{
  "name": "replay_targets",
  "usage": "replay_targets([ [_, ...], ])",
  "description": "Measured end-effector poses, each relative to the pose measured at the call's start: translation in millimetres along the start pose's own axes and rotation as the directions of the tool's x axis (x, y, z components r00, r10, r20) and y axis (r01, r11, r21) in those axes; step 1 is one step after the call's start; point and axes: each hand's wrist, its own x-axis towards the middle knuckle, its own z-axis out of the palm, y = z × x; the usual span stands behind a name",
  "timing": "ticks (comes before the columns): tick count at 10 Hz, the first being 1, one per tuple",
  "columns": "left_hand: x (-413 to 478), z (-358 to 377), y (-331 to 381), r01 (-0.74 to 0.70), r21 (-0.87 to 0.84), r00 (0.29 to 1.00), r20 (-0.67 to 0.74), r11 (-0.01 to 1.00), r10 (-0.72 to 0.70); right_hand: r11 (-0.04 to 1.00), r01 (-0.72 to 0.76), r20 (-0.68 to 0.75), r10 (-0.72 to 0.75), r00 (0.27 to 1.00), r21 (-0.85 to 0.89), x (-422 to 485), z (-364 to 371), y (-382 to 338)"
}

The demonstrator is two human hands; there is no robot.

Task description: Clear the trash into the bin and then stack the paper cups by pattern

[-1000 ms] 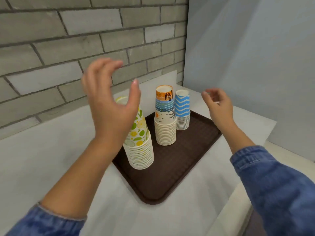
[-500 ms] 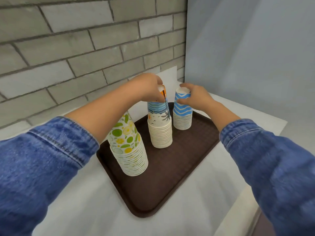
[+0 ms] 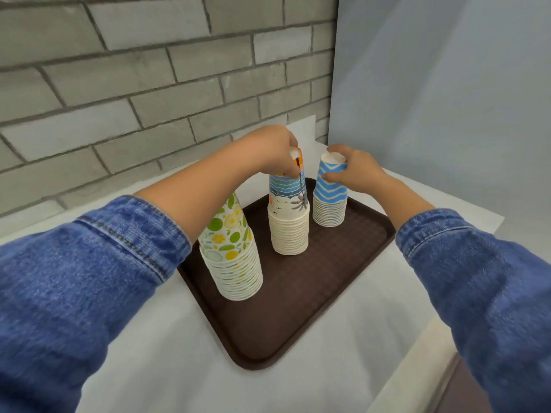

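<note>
Three upside-down stacks of paper cups stand on a dark brown tray (image 3: 286, 317). The nearest stack (image 3: 231, 254) has green and yellow fruit print and is partly hidden by my left forearm. The middle stack (image 3: 288, 216) shows a beach and palm pattern; my left hand (image 3: 272, 150) is closed around its top cup. The far stack (image 3: 330, 195) has blue and white waves; my right hand (image 3: 353, 171) grips its top cup from the right side.
The tray lies on a white table (image 3: 185, 353) set against a grey brick wall (image 3: 143, 84). A pale blue panel (image 3: 441, 99) closes off the right. The table's edge runs along the lower right corner.
Both hands came down from the air onto the stacks: the left onto the beach-pattern stack, the right onto the wave stack. They have barely moved in the last half second.
</note>
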Motion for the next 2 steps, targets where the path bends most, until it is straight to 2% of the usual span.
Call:
replay_targets([
  [2, -0.9, 4.6, -1.8, 0.024, -0.003, 1.0, -0.003, 1.0, -0.024, 1.0, 0.007, 0.008, -0.007, 1.0, -0.017, -9.7, -3.1, -11.6],
])
